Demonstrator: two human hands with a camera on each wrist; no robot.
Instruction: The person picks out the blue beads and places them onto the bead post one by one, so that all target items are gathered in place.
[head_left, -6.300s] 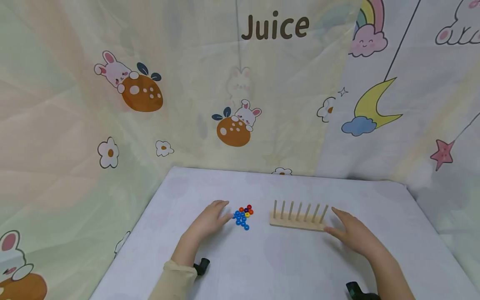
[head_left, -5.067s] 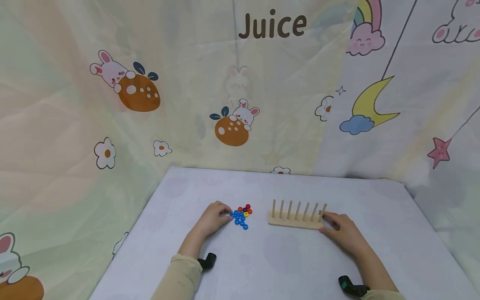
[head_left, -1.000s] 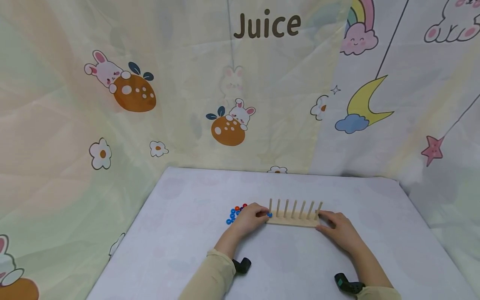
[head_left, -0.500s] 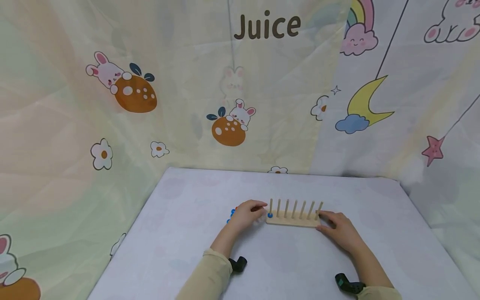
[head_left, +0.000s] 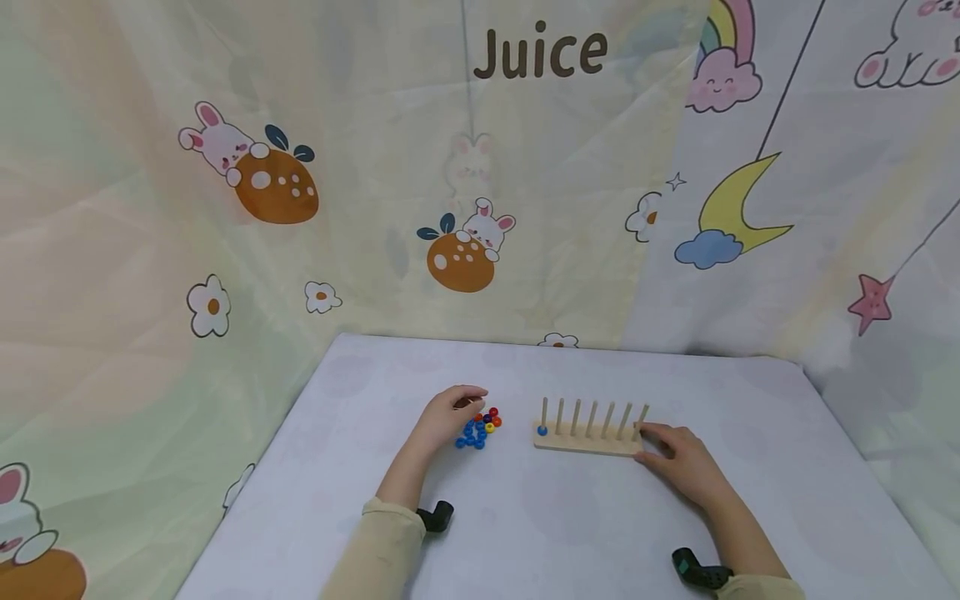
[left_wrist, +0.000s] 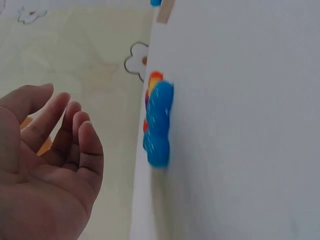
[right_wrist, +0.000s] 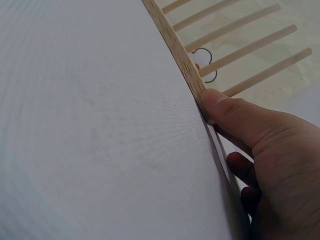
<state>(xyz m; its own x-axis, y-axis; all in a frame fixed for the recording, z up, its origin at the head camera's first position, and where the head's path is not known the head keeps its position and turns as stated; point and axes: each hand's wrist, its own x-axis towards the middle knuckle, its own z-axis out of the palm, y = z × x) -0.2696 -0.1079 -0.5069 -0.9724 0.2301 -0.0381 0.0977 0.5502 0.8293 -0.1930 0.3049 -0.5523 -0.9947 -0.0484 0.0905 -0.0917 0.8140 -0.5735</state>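
Observation:
My left hand (head_left: pixel 441 417) is over the left edge of a small pile of beads (head_left: pixel 471 434). Most of the beads are blue, with some red, orange, yellow and dark ones. In the left wrist view the left hand (left_wrist: pixel 55 160) has loosely bent fingers and nothing between them, apart from the beads (left_wrist: pixel 160 125). My right hand (head_left: pixel 686 462) grips the right end of a wooden peg board (head_left: pixel 585 444) with several upright pegs. One blue bead (head_left: pixel 542 431) sits low on its leftmost peg. In the right wrist view my thumb presses the board's (right_wrist: pixel 175 47) edge.
A white-covered table (head_left: pixel 570 533) carries everything. Behind it hangs a printed cloth (head_left: pixel 360 150) with rabbits, a moon and flowers. Black devices are strapped at the left wrist (head_left: pixel 437 517) and the right wrist (head_left: pixel 699 570).
My left hand pinched a blue bead at the pile, took it to the leftmost peg, let go, and moved back left to the pile. My right hand came to grip the board's end and stayed.

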